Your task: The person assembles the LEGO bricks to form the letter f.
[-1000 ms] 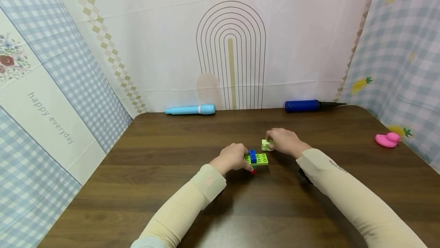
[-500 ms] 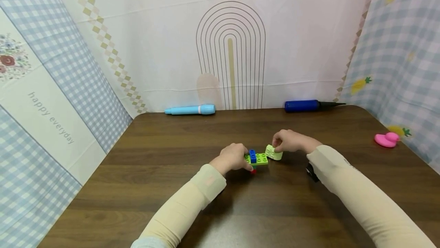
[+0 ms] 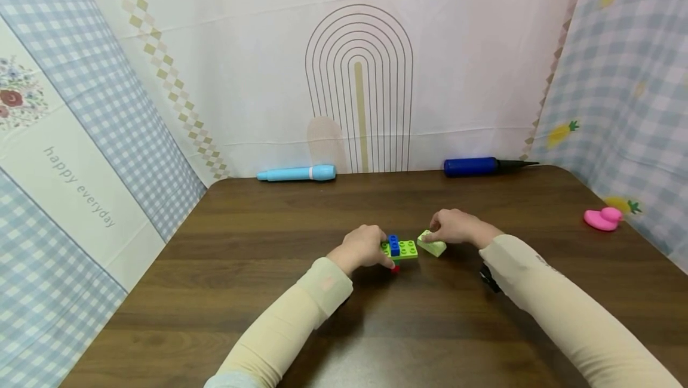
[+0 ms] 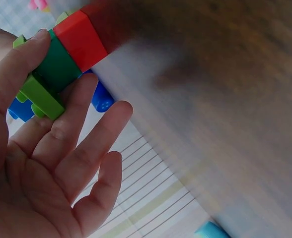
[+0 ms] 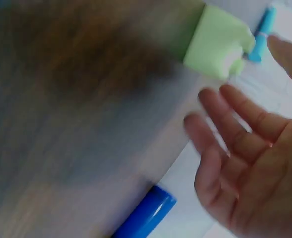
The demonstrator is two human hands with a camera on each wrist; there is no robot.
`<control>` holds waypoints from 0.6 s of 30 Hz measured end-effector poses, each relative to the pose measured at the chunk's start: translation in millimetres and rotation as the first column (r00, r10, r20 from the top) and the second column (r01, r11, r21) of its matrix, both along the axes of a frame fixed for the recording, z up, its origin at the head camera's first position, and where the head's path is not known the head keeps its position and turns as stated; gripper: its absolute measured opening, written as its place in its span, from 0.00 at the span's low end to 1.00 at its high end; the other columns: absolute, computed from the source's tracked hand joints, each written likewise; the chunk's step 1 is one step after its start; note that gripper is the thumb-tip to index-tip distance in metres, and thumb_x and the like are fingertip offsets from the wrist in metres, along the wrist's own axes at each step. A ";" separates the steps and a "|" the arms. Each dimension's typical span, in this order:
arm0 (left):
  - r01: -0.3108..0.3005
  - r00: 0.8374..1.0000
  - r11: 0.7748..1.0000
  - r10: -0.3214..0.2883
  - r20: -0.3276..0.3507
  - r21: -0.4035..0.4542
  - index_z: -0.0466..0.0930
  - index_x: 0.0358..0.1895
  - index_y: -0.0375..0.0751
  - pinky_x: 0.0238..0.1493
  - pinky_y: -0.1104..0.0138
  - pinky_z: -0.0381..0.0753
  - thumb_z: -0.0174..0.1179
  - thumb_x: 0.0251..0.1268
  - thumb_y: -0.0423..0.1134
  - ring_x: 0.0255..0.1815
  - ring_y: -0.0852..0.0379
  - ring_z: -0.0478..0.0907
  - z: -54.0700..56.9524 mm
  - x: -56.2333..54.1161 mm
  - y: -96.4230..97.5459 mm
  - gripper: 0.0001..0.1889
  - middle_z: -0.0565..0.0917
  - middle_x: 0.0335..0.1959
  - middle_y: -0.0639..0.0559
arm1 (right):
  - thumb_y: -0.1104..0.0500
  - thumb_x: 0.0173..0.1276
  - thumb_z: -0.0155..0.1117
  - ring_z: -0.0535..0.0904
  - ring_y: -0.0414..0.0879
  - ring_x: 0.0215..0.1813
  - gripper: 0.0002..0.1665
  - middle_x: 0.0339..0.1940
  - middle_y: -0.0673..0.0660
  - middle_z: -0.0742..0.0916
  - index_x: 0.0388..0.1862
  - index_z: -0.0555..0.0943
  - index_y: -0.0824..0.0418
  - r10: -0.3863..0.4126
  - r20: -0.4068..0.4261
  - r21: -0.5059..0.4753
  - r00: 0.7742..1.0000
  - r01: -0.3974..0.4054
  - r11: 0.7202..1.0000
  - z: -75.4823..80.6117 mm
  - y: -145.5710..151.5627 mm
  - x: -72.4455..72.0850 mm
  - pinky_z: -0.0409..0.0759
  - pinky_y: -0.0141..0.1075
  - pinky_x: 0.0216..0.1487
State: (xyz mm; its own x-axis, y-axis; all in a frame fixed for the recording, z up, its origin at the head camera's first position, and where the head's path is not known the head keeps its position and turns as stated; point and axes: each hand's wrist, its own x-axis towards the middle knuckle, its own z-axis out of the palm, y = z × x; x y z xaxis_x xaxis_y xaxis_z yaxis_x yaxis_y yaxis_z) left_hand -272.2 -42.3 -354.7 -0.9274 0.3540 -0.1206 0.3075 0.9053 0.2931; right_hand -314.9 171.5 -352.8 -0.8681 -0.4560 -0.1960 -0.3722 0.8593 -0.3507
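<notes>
My left hand (image 3: pixel 364 246) pinches a stack of toy building bricks between thumb and fingers. A small blue brick (image 3: pixel 395 245) sits across the lime green studded brick (image 3: pixel 409 250). Under these, the left wrist view shows a dark green brick (image 4: pixel 59 64) and a red brick (image 4: pixel 81 39) against the table. Just right of the stack, a pale green brick (image 3: pixel 433 247) lies apart from it on the table. My right hand (image 3: pixel 457 226) is over this pale brick; in the right wrist view its fingers are spread and loose beside the brick (image 5: pixel 216 44), not closed round it.
Along the back edge of the brown wooden table (image 3: pixel 258 292) lie a light blue tube-shaped object (image 3: pixel 297 173) and a dark blue pump (image 3: pixel 470 166) with a black nozzle. A pink toy duck (image 3: pixel 603 219) sits at the right edge. Patterned cloth hangs behind and at both sides.
My right hand has drawn right and slightly nearer, and the pale green brick has turned and shifted the same way. Its fingers have loosened. My left hand and its stack stay almost still.
</notes>
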 end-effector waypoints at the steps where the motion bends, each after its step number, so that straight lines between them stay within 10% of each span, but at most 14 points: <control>1: 0.000 1.000 1.000 0.000 0.000 0.000 0.80 0.38 0.45 0.22 0.69 0.67 0.69 0.37 0.51 0.24 0.61 0.69 -0.4 -0.1 -0.2 0.22 0.74 0.22 0.59 | 0.46 0.54 0.62 0.74 0.48 0.35 0.26 0.36 0.56 0.80 0.42 0.77 0.66 -0.017 -0.010 0.030 1.000 0.017 0.999 -1.2 -2.6 2.0 0.71 0.43 0.33; 5: 0.004 1.000 1.000 -0.004 0.004 0.001 0.80 0.38 0.45 0.22 0.69 0.67 0.69 0.37 0.51 0.24 0.60 0.69 -0.4 0.0 0.2 0.22 0.75 0.23 0.59 | 0.48 0.49 0.66 0.69 0.45 0.27 0.22 0.27 0.52 0.77 0.37 0.78 0.62 -0.041 -0.023 0.089 0.999 0.043 0.995 -3.4 -9.0 7.1 0.66 0.38 0.26; 18: 0.017 1.000 1.000 -0.017 0.002 0.017 0.80 0.35 0.44 0.22 0.68 0.67 0.69 0.38 0.52 0.23 0.61 0.70 1.3 1.2 -1.2 0.20 0.74 0.21 0.60 | 0.60 0.49 0.63 0.71 0.44 0.31 0.22 0.32 0.53 0.78 0.44 0.75 0.66 0.097 -0.111 -0.283 0.989 -0.126 0.951 22.2 -13.6 13.1 0.70 0.35 0.31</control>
State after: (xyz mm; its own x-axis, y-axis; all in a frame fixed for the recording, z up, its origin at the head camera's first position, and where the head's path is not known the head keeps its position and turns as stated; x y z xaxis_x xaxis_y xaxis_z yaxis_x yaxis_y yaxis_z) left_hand -271.0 -43.5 -353.4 -0.9211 0.3715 -0.1166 0.3218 0.8949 0.3091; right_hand -301.8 157.9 -330.6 -0.8167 -0.5758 0.0388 -0.5034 0.6779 -0.5358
